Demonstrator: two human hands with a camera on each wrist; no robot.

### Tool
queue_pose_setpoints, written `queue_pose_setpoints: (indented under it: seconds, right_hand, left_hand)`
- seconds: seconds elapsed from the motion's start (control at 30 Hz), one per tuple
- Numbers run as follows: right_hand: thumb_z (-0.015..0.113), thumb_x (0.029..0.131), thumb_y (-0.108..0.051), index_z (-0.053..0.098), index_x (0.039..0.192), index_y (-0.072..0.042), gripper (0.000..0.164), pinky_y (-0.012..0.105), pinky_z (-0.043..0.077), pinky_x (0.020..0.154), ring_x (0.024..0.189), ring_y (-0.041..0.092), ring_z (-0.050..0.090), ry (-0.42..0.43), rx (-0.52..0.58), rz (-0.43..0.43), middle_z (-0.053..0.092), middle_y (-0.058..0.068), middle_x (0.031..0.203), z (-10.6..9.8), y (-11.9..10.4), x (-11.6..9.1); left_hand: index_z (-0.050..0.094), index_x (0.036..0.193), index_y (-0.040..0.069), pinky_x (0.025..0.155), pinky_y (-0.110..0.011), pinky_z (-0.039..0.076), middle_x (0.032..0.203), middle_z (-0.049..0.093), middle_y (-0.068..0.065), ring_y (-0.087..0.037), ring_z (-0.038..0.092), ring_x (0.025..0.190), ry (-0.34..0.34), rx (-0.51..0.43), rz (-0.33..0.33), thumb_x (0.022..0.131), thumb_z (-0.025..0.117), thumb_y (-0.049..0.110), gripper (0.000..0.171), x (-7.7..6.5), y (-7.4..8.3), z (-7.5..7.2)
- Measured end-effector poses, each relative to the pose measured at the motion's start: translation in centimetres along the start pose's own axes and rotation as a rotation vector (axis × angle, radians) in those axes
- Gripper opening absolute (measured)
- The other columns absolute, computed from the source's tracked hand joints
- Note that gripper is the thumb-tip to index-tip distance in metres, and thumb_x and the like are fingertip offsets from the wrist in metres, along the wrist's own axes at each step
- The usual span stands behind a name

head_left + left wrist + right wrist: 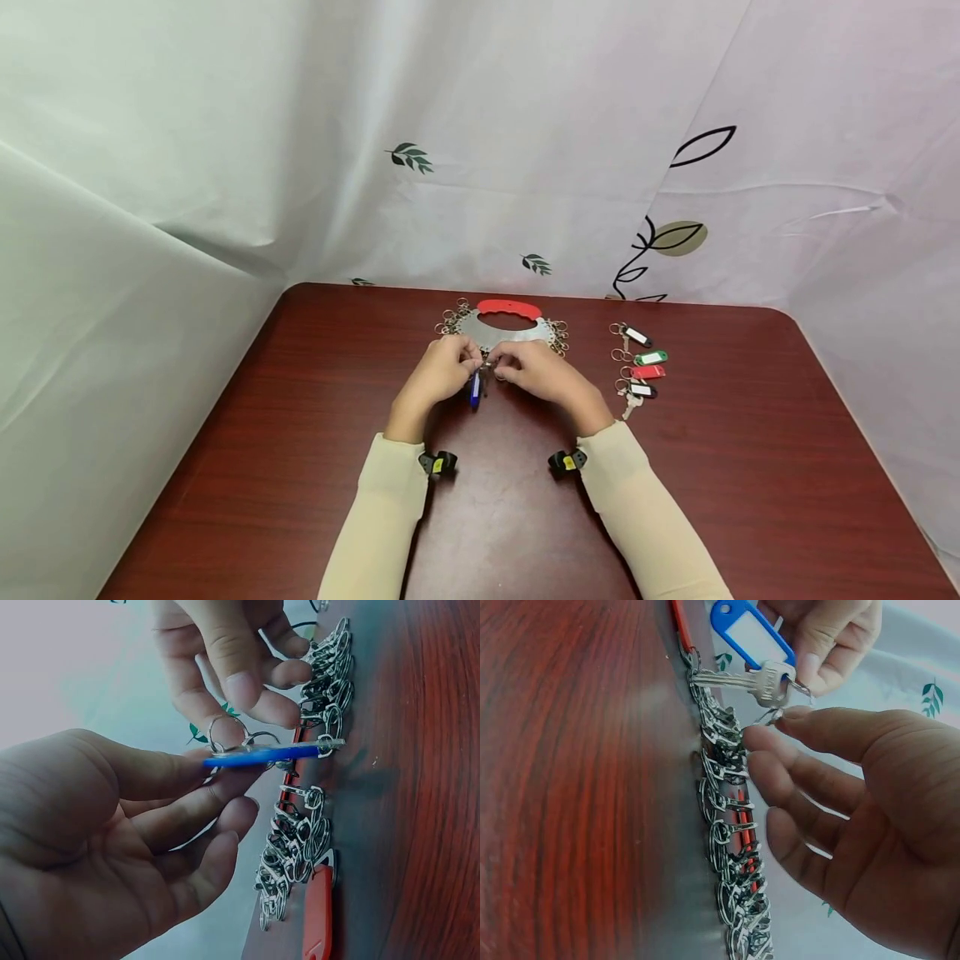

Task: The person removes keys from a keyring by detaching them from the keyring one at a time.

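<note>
Reddish table (495,533): right hand (536,368) bent inward, left hand (441,368) holding blue-tagged key (771,685).

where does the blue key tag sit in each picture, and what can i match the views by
Head: the blue key tag is below the picture's centre.
Left wrist: slightly above centre, the blue key tag seen nearly edge-on.
Right wrist: top middle, the blue key tag with its white label showing.
Shared landmark: the cluster of metal clips.

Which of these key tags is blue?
The key tag at the left hand, beside a silver key; others visible are a green tag, red tags and black tags.
</note>
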State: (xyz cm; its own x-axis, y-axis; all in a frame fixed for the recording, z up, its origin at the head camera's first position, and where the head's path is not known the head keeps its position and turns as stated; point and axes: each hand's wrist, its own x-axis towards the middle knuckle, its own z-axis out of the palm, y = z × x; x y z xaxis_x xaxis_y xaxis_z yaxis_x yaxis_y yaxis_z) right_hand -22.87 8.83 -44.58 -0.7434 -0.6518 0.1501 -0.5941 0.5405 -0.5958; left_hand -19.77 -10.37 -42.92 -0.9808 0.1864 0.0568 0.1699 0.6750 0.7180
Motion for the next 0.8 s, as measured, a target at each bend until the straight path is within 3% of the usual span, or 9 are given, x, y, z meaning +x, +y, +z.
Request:
queue_pose_setpoints:
  seconds: [0.47,0.8]
  right_hand:
    - [0.067,0.091,-0.014,0.070,0.091,-0.016,0.004,0.030,0.052,0.062,0.063,0.007,0.057,0.173,-0.023,-0.065,0.069,-0.004,0.076,0.13,-0.08,0.33]
    - [0.067,0.091,-0.014,0.070,0.091,-0.015,0.003,0.031,0.053,0.065,0.068,0.009,0.058,0.198,-0.014,-0.047,0.072,-0.002,0.084,0.09,-0.11,0.31]
  left_hand:
    - [0.070,0.082,0.009,0.057,-0.029,0.045,0.071,0.068,-0.005,-0.015,0.057,0.064,0.000,-0.066,0.014,0.089,0.067,0.010,0.008,0.26,0.00,0.03]
    - [0.070,0.081,0.008,0.062,-0.032,0.050,0.070,0.068,-0.004,-0.016,0.060,0.066,0.018,-0.038,-0.001,0.087,0.069,0.008,0.006,0.32,0.01,0.46]
